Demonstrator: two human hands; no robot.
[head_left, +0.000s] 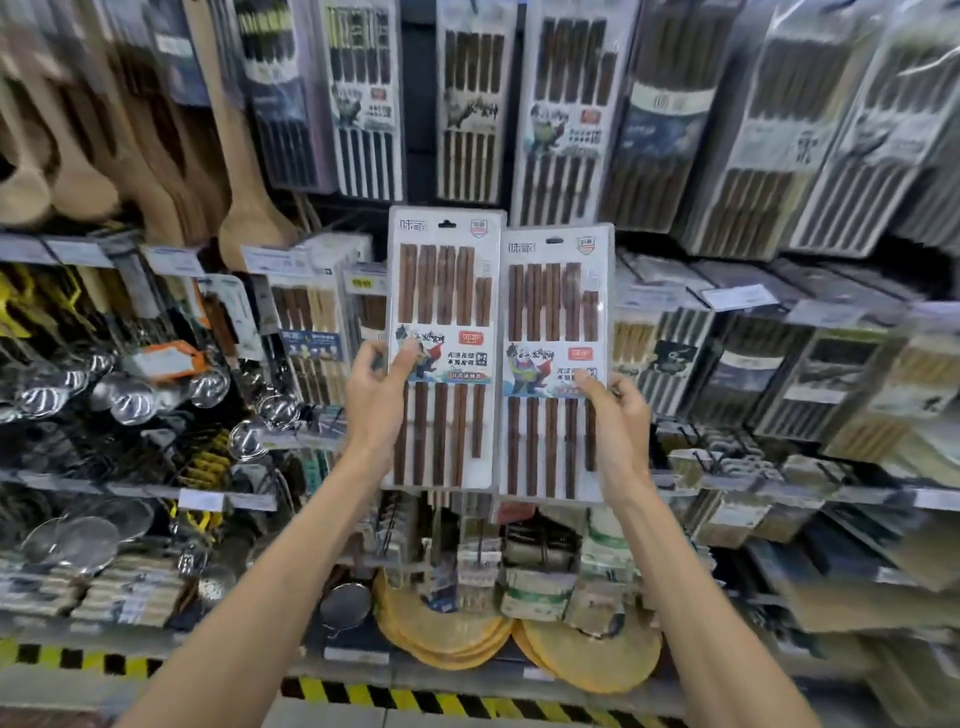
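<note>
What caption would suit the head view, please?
Left hand holds the left chopstick pack, right hand the right chopstick pack, before shop shelves.

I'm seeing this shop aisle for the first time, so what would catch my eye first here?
Two chopstick packs are held up side by side at the centre: the left pack in the left grip, the right pack in the right grip. Behind them hang rows of similar packs, with wooden spoons at upper left and round mats at the bottom.
</note>
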